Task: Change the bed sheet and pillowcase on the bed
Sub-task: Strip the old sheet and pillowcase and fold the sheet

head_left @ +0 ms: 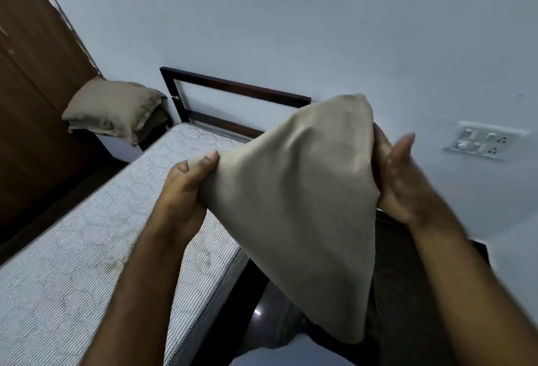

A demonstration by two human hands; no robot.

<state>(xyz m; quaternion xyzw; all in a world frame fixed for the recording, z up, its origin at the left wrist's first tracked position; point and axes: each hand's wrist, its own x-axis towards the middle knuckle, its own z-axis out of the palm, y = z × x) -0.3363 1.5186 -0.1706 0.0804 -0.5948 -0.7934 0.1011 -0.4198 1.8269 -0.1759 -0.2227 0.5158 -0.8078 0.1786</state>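
Note:
A beige pillowcase [297, 205] hangs in the air in front of me, above the right edge of the bed. My left hand [186, 188] pinches its left corner between thumb and fingers. Against its right edge lies my right hand [398, 182], fingers straight and pointing up, with the cloth in front of the palm. The bare quilted mattress [87, 249] with thin grey stripes lies on the dark bed frame, without a sheet. A beige pillow [113, 112] sits on a stack at the far left, beside the bed's head.
The dark wooden headboard frame [233, 89] stands against the pale blue wall. A brown wooden door [32, 89] is at the left. A white switch and socket panel [483, 141] is on the wall at the right. Dark floor shows below the pillowcase.

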